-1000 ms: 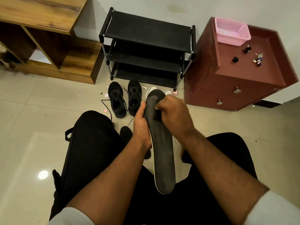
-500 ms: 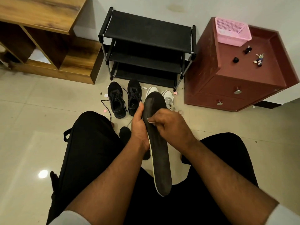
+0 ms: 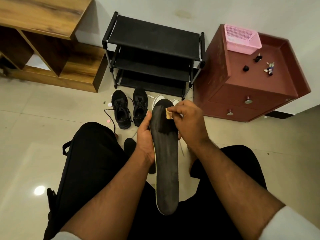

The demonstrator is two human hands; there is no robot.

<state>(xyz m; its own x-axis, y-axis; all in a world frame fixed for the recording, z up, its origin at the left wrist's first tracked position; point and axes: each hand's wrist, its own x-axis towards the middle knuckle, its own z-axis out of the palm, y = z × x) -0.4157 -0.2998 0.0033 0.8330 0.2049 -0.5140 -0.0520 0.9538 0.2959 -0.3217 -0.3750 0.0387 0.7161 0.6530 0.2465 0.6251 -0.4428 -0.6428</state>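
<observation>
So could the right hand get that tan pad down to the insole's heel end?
Probably yes. The right hand pinches the tan pad at the toe, and the dark face of the insole lies bare below it; the left hand grips only the left edge.

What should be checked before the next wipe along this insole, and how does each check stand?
1. Left hand grips the insole along its left edge: ok.
2. Right hand pinches the small tan pad: ok.
3. Tan pad lies against the insole's toe end: ok.
4. Darker patch covers the whole insole: not ok, only the toe part is dark.
5. Heel end rests on the lap: cannot tell.
6. What the tan pad carries: cannot tell.
</observation>
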